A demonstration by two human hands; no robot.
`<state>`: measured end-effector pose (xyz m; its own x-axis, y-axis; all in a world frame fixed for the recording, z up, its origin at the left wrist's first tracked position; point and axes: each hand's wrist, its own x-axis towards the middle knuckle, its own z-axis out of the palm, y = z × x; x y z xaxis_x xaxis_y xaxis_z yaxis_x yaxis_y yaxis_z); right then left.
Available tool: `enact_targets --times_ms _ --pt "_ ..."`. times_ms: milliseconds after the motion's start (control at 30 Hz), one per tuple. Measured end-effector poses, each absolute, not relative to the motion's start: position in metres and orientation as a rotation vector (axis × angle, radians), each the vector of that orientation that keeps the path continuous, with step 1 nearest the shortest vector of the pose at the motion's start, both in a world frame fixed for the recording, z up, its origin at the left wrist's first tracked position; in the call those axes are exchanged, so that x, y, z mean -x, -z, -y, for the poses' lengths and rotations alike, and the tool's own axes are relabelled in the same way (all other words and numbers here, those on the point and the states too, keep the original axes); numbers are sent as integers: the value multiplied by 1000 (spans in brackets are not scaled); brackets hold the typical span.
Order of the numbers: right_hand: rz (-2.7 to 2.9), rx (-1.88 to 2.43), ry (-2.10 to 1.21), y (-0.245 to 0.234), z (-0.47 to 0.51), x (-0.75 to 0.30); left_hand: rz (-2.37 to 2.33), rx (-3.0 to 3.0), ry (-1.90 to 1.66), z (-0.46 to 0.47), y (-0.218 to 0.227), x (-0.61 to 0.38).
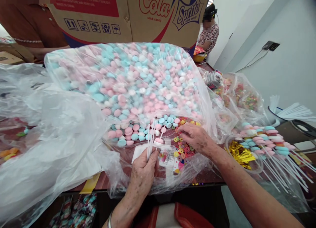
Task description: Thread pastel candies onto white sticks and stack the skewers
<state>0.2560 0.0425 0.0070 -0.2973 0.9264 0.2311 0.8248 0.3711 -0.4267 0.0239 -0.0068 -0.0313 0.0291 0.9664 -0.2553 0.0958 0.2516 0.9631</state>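
Note:
My left hand (144,170) grips several thin white sticks (151,140), which stand up from between thumb and fingers. Near them, a pink-and-white marshmallow (158,141) appears to be on one stick. Over a spread of small ring candies (182,149), my right hand (191,135) has its fingers bent and drawn together; what they pinch, if anything, is hidden. Loose pink, blue and white marshmallows (128,130) lie just beyond my left hand, at the mouth of a large clear bag (138,79) full of them. A printed packet (166,156) lies under the hands.
Behind the bag stands a cardboard carton (133,17). At right are finished-looking marshmallow skewers (266,140), gold tinsel strips (240,155) and a container of white sticks (293,111). Crumpled plastic (61,145) covers the left. Another person (209,33) is at the back right.

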Motion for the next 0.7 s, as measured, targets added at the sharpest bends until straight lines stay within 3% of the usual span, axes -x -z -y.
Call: enact_targets --times_ms 200,467,700 --pt "2516 1585 -120 -5 -39 -238 -1320 -1115 -938 7 34 -21" --pt "2275 1489 -313 0 -44 -254 -1315 -1099 -935 6 32 -23" --pt "2440 1559 -139 2 -41 -251 -1331 -1100 -938 8 34 -22"
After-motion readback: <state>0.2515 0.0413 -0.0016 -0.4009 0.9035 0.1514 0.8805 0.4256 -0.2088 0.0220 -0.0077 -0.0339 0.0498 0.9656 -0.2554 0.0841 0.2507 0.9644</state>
